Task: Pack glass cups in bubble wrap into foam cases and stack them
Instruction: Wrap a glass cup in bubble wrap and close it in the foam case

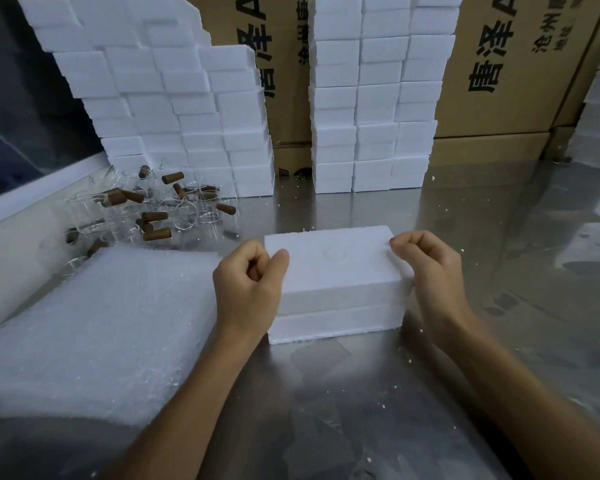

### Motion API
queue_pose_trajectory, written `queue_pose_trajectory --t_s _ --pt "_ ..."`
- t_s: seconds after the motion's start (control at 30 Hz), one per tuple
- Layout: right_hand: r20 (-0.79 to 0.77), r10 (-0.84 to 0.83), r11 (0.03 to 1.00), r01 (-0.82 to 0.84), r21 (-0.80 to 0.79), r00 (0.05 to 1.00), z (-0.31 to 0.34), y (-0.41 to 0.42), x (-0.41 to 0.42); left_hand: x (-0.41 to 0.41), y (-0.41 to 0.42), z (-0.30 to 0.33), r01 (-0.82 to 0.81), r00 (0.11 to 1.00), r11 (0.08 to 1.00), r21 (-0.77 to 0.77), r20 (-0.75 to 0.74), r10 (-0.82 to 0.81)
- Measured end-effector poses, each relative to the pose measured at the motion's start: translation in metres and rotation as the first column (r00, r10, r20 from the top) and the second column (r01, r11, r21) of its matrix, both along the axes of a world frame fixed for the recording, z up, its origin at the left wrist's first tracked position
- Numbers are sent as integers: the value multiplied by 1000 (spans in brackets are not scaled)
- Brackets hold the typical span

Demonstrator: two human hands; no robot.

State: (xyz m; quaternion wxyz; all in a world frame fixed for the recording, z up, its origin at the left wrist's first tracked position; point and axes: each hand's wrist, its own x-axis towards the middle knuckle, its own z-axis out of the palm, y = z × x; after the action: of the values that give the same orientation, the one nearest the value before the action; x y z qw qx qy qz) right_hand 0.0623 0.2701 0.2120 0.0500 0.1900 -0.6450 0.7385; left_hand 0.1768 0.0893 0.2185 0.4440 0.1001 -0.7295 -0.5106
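case: closed foam case (333,271) sits on the counter (465,375), dead center, long axis 9 to 3 o'clock
left hand: left hand (248,282) on the 9 o'clock end, fingers curled, thumb pinching the lid edge
right hand: right hand (430,268) on the 3 o'clock end, gripping too
nearer: looks like a tie
stacks: foam stacks (371,109) at 12 o'clock, so I'd guess the lift goes straight away from the body
cups: loose cups (146,206) at 10 o'clock

A packing room or small warehouse. Tall stacks of white foam cases (184,109) stand at the far edge of a steel table (499,237), printed cardboard cartons (499,64) rise behind them, and a pile of bubble wrap (94,327) lies near left beside loose glass cups (146,206).
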Motion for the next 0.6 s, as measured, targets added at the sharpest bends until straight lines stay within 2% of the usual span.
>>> queue_pose_trajectory --t_s 0.27,0.37,0.5,0.6 --pt "38 30 971 -38 236 999 -6 -3 5 -9 -7 -11 -48 978 999 24 206 42" --pt "52 126 930 -137 340 991 -7 -5 11 -10 -10 -13 -75 969 997 1 235 73" --pt "49 296 864 -289 412 954 -11 -1 9 -11 -17 -14 -114 969 988 99 232 89" --pt "1 350 837 -313 449 937 -12 1 4 -12 -25 -15 -91 970 987 132 237 57"
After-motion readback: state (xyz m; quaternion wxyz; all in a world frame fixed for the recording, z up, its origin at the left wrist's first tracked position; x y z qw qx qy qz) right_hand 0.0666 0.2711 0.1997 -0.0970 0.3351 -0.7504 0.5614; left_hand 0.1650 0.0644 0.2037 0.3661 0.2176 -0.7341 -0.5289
